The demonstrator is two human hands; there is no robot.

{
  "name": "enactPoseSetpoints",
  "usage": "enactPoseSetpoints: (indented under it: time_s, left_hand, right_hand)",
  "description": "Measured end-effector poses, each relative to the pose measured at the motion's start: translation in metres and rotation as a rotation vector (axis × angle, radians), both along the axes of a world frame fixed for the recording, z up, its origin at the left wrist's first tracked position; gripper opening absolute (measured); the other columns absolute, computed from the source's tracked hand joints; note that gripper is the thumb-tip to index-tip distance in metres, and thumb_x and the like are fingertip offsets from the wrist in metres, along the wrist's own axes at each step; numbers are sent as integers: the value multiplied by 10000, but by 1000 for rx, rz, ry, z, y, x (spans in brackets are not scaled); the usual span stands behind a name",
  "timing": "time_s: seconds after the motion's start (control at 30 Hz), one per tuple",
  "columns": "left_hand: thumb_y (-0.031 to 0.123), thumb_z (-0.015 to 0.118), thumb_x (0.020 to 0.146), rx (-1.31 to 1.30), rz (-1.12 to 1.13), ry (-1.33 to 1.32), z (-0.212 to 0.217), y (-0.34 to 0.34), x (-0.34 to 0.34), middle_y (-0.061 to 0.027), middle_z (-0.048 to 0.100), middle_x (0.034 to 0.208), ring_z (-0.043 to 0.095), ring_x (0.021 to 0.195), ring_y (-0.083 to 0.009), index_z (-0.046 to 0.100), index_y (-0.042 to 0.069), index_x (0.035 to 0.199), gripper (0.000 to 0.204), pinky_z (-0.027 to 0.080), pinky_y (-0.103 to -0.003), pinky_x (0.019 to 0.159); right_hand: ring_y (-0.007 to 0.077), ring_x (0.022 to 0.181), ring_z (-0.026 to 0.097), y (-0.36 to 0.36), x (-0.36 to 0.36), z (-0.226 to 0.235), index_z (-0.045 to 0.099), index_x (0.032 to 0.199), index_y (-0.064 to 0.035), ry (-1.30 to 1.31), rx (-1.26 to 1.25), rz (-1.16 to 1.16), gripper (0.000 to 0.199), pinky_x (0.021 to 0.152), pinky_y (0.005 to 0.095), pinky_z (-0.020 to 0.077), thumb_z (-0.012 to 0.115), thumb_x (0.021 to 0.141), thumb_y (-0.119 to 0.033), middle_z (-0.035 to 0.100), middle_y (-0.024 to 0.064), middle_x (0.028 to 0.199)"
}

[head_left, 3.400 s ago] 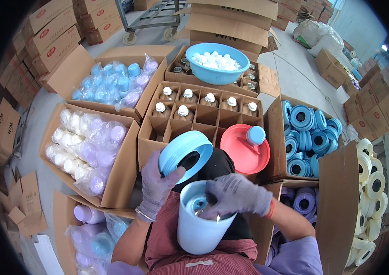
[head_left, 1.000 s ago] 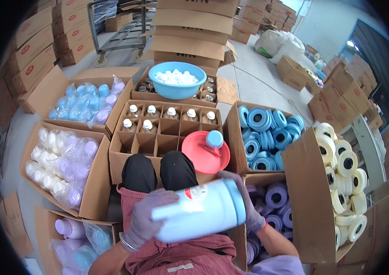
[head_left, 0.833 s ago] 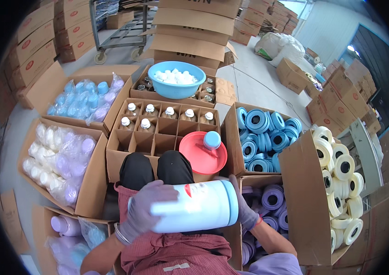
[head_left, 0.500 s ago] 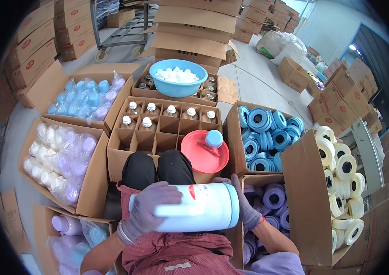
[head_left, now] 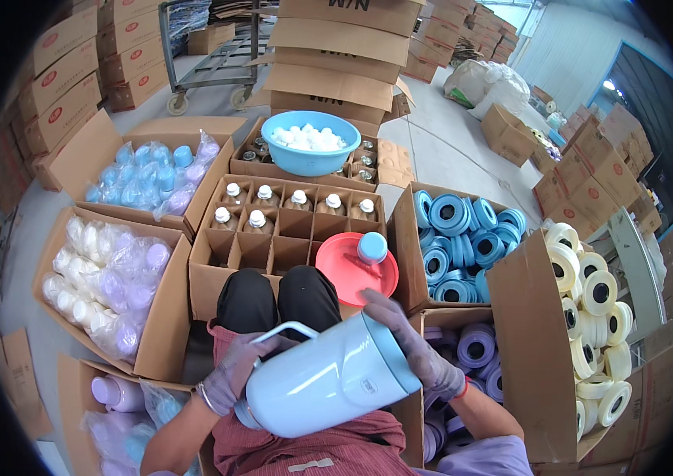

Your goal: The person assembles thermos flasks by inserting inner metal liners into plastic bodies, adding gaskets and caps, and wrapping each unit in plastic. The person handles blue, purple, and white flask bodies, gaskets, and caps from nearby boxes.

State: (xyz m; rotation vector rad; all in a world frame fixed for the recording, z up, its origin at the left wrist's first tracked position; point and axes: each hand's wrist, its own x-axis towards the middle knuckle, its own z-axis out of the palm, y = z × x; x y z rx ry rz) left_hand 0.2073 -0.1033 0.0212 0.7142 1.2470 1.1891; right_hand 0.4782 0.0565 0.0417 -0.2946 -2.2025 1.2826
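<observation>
A light blue thermos jug (head_left: 328, 381) with a looped handle lies tilted across my lap, its wider, darker-rimmed end up to the right. My gloved left hand (head_left: 239, 371) is closed around the handle side near the narrower end; part of its grip is hidden behind the jug. My gloved right hand (head_left: 416, 343) presses against the wider end, fingers along the rim. Past my knees a red basin (head_left: 335, 274) holds a blue cup-shaped lid (head_left: 372, 247). Beside it a divided carton (head_left: 245, 258) holds several bottles with white caps (head_left: 298, 197).
A blue bowl of white caps (head_left: 297, 165) rests on another carton. On the right, cartons hold blue rings (head_left: 449, 214), purple rings (head_left: 476, 344) and cream rings (head_left: 600, 290). On the left, cartons hold bagged lids (head_left: 106, 278) and purple pieces (head_left: 118, 390). Stacked boxes and a wheeled cart (head_left: 213, 75) stand behind.
The jug has turned over so its handle now shows, and its right end has tipped upward. My left hand has shifted from the jug's side to its handle; my right hand has moved up the rim.
</observation>
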Motion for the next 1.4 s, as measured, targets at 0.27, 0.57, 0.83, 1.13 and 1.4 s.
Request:
enactPoseSetpoints:
  time_s: [0.27, 0.57, 0.83, 1.13, 1.4]
  left_hand:
    - [37, 655, 651, 840, -18, 936, 3, 2, 35, -134, 712, 1087, 675, 1061, -312, 706, 2, 1031, 384, 467, -450, 1042]
    - [121, 567, 956, 74, 258, 54, -40, -25, 31, -105, 734, 1021, 682, 928, -159, 705, -47, 1106, 265, 514, -272, 861]
    - [194, 690, 900, 113, 238, 527, -65, -51, 29, -126, 726, 968, 670, 860, -169, 642, -40, 1193, 378, 510, -287, 814]
    - [423, 711, 916, -366, 6, -105, -10, -42, -23, 24, 535, 675, 439, 499, -56, 534, -54, 1364, 678, 343, -220, 459]
    - [281, 599, 963, -377, 13, -110, -3, -14, -18, 50, 438, 599, 378, 463, -52, 570, -76, 1250, 459, 314, -246, 433]
  right_hand:
    - [222, 1104, 623, -1, 6, -52, 464, 1401, -94, 48, -1375, -358, 591, 980, 370, 511, 539, 978, -500, 609, 114, 1178]
    - [282, 1501, 191, -14, 0, 13, 235, 1579, -78, -218, -361, 117, 909, 1203, 411, 154, 582, 863, -517, 185, 155, 1627]
    - [240, 1418, 355, 11, -45, 28, 408, 1501, -97, -356, -495, 175, 602, 1152, 363, 299, 588, 951, -264, 378, 117, 1525]
    - [326, 895, 694, 124, -107, -121, 630, 1162, -19, -423, 406, -417, 391, 766, 406, 566, 618, 930, -334, 702, 158, 940]
    - [352, 917, 701, 167, -88, -228, 413, 1406, -30, -1125, 404, -702, 657, 632, 444, 593, 628, 861, -329, 499, 267, 1358]
